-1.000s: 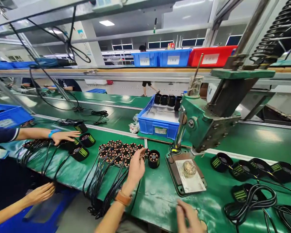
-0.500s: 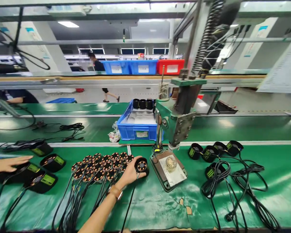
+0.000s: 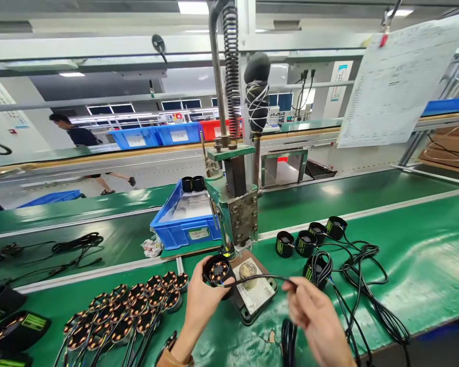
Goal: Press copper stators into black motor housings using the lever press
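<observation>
My left hand (image 3: 204, 293), with a brown strap at the wrist, is closed around a black cylindrical housing (image 3: 219, 272). Inside the housing shows a ring of copper coils. A black cable (image 3: 262, 277) runs from it to my right hand (image 3: 309, 311), which pinches the cable in front of the press. The held housing is beside the press base, left of its pale plate (image 3: 254, 293) with a round lump (image 3: 248, 271) on top. Below my right hand hangs or lies a black cable bundle (image 3: 288, 341); which of these, I cannot tell.
A green hand press (image 3: 235, 214) stands ahead, a blue crate (image 3: 185, 232) behind it. Copper-wound stators (image 3: 120, 326) with leads cover the left. Black housings (image 3: 306, 243) with tangled cables (image 3: 367, 278) lie right; larger housings (image 3: 19, 326) lie far left. A person (image 3: 78, 135) is beyond the line.
The view has turned right. My left hand still holds the housing, now beside the press base. My right hand has come in, gripping its cable. Another person's hand at far left is out of view.
</observation>
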The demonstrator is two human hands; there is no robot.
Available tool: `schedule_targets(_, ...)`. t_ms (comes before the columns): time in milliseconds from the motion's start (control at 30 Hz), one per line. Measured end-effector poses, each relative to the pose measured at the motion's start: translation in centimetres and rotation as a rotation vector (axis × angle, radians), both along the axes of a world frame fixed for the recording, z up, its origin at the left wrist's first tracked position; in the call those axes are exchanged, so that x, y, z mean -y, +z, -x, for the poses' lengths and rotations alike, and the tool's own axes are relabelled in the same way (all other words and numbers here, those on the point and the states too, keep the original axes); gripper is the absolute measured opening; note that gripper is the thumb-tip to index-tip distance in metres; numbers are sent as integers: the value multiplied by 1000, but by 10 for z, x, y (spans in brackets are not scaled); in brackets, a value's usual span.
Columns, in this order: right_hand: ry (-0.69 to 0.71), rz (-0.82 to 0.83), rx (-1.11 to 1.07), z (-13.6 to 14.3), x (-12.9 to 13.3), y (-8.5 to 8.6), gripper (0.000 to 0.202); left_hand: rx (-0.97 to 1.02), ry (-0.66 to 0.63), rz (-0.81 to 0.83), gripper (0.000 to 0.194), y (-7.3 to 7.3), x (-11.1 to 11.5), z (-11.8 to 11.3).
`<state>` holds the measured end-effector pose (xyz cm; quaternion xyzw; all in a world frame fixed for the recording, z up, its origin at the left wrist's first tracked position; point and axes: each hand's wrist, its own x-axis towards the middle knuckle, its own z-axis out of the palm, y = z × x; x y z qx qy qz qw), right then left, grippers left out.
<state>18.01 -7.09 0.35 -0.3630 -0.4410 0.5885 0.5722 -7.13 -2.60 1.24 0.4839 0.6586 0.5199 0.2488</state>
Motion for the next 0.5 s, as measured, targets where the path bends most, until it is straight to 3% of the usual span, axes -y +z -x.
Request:
schedule_targets(133,-208,-173,302,-39,-75,29,58,-6,-8,-13,75,-15,-11,-26)
schedule_targets(267,-365,-390,633,-46,-126,42,55,16,-72,-15,76,-21,-29,-47)
schedule_targets(333,-417,-455,665,-44,-141,60,52,27,-104,-3,78,-21,-37,-54)
schedule_targets(400,-453,-546,666,-39,-151,96,49,36,-145,-5,78,-22,-42,-59)
schedule_targets(500,-477,-715,655,-25,-164,179,49,48,-198,-29,74,-23,-46,-61)
